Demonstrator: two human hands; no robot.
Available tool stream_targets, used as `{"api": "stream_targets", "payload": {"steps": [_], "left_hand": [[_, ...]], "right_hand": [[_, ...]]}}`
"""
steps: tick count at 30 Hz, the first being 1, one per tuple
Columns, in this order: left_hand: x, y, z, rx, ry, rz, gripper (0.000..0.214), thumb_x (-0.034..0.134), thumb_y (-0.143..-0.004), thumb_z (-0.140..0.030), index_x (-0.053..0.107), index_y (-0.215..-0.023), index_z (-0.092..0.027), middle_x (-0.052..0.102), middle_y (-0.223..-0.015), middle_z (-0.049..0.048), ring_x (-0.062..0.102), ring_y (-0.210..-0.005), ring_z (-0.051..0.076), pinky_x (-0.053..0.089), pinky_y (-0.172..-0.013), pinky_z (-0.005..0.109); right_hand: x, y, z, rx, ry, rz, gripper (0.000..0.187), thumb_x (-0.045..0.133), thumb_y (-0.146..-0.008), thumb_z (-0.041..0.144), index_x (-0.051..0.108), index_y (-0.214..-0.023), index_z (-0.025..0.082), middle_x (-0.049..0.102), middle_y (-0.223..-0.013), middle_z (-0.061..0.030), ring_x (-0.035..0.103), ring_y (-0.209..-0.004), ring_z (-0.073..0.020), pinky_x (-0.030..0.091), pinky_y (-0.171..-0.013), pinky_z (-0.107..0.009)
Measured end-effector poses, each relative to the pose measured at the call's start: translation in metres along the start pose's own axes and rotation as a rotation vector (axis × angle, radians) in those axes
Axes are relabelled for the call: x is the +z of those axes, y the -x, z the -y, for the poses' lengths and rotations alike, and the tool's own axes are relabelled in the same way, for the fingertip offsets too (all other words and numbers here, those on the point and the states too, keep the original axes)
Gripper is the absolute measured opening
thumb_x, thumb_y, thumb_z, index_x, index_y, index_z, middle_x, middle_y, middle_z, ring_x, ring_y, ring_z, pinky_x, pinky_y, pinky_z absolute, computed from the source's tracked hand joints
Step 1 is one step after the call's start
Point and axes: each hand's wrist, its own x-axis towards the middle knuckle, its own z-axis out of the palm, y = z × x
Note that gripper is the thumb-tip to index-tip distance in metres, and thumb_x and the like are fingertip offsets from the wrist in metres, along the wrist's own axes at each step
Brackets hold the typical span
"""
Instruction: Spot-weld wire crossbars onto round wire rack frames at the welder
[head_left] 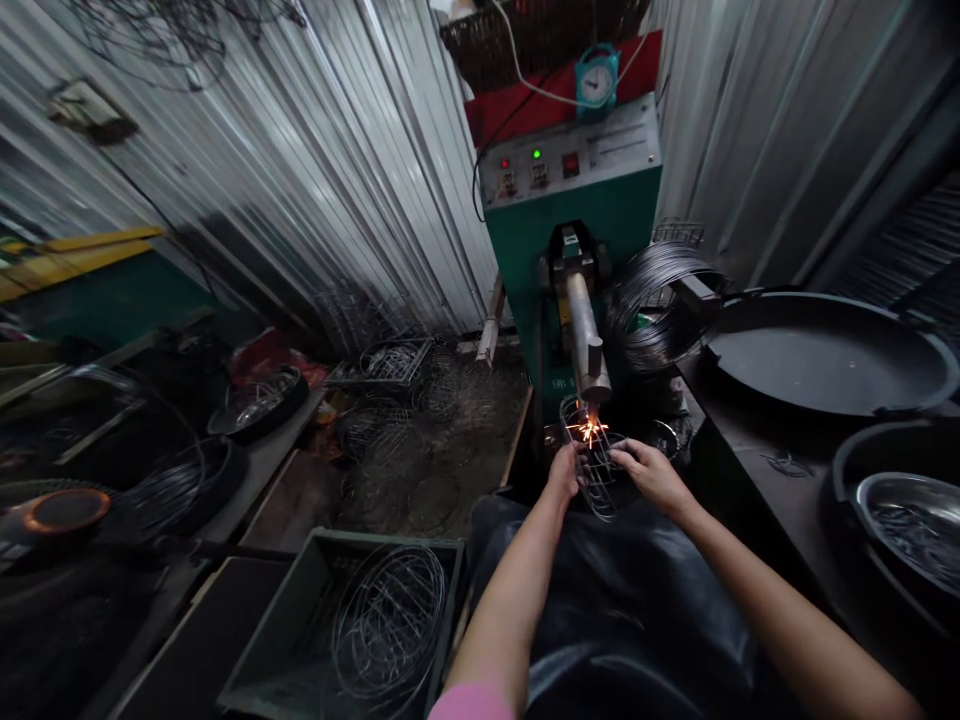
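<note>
A wire frame (598,492) of thin metal rods is held between my two hands, in front of a green spot welder (517,240). My left hand (565,472) grips its left side with closed fingers. On the other side, my right hand (651,474) pinches the frame between thumb and fingers. Orange sparks (590,430) burst at the frame's far end, right under the welder's metal electrode arm (585,330). The exact weld point is hidden by glare.
A green crate (262,640) with wire rings (390,620) stands at lower left. A wire coil (660,300) sits right of the welder. Beside it lie a large black tray (810,350) and a metal bowl (919,500) with small pieces. Wire parts (397,420) cover the floor.
</note>
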Motion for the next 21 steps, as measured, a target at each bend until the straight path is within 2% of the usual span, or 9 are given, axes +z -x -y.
{"api": "stream_targets", "payload": {"steps": [7,14,17,19,21], "left_hand": [[-0.006,-0.001,0.000,-0.009,-0.003,0.032,0.026,0.052,-0.072,-0.041,0.052,-0.082,-0.017,0.046,-0.058,-0.0025,0.041,-0.043,0.007,0.020,-0.039,0.017],[-0.004,-0.014,-0.015,-0.078,-0.076,0.021,0.023,0.053,-0.074,-0.039,0.050,-0.074,-0.016,0.044,-0.052,-0.0018,0.039,-0.040,0.008,0.021,-0.039,0.016],[-0.003,-0.013,-0.013,-0.089,-0.067,0.035,0.028,0.054,-0.075,-0.044,0.050,-0.076,-0.016,0.045,-0.055,-0.0011,0.042,-0.042,0.009,0.028,-0.040,0.018],[-0.010,-0.008,-0.008,-0.075,-0.076,0.060,0.036,0.052,-0.075,-0.051,0.052,-0.082,-0.016,0.051,-0.062,0.0018,0.051,-0.050,0.012,0.038,-0.044,0.022],[-0.025,0.000,0.000,0.052,-0.176,0.032,0.042,0.050,-0.075,-0.054,0.053,-0.093,-0.017,0.057,-0.077,0.0069,0.058,-0.065,0.018,0.046,-0.054,0.030]], "right_hand": [[0.004,0.001,0.006,0.016,-0.001,-0.041,0.027,0.045,-0.075,0.044,0.056,-0.073,0.019,0.061,-0.073,-0.0030,0.054,-0.073,-0.0178,0.043,-0.069,-0.028],[0.007,-0.025,0.019,0.040,0.025,-0.076,0.029,0.047,-0.072,0.043,0.059,-0.075,0.017,0.061,-0.073,-0.0050,0.054,-0.071,-0.0191,0.041,-0.066,-0.030],[0.004,-0.024,0.021,0.063,-0.048,-0.054,0.030,0.049,-0.071,0.044,0.060,-0.077,0.017,0.063,-0.076,-0.0052,0.055,-0.072,-0.0187,0.042,-0.067,-0.029],[0.000,-0.014,0.016,0.084,-0.135,-0.048,0.033,0.051,-0.071,0.045,0.060,-0.085,0.016,0.064,-0.082,-0.0055,0.056,-0.075,-0.0180,0.043,-0.067,-0.029],[-0.006,0.001,0.004,0.115,-0.195,-0.026,0.039,0.054,-0.070,0.046,0.059,-0.096,0.017,0.064,-0.087,-0.0054,0.056,-0.075,-0.0172,0.044,-0.065,-0.028]]}}
